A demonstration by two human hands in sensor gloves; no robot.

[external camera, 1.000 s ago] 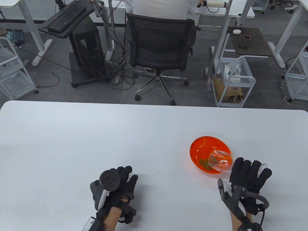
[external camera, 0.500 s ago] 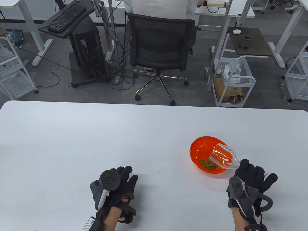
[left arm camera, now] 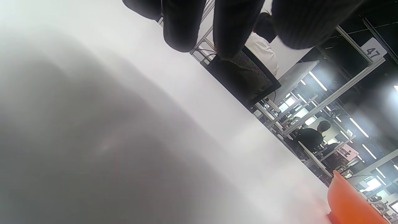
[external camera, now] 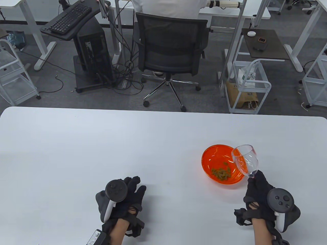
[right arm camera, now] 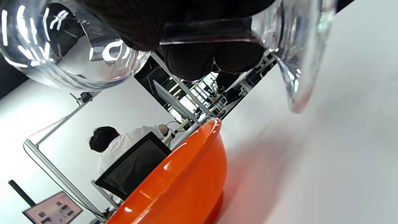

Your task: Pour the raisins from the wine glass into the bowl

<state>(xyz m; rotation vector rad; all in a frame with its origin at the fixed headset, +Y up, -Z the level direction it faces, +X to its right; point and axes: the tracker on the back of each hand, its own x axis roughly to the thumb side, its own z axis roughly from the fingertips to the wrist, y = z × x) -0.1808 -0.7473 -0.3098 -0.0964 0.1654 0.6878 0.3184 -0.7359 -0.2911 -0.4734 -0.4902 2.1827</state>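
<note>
An orange bowl point(external camera: 213, 155) stands on the white table at the right and holds a small heap of raisins point(external camera: 221, 173). My right hand point(external camera: 258, 190) grips the stem of a clear wine glass point(external camera: 245, 159), which looks empty and is nearly upright, leaning toward the bowl's right rim. In the right wrist view the glass point(right arm camera: 74, 62) and its foot point(right arm camera: 298, 56) fill the top, with the bowl's wall point(right arm camera: 183, 183) below. My left hand point(external camera: 131, 191) rests on the table at the lower left, holding nothing. The bowl's edge point(left arm camera: 348, 202) shows in the left wrist view.
The white table point(external camera: 102, 153) stretches wide to the left and back. Beyond its far edge stand a black office chair point(external camera: 170, 48), a white wire cart point(external camera: 249, 86) and desks.
My right hand has turned the glass from lying mouth-down over the bowl back to nearly upright and lifted it to the bowl's right rim. The raisins now lie in the bowl. The left hand has not moved.
</note>
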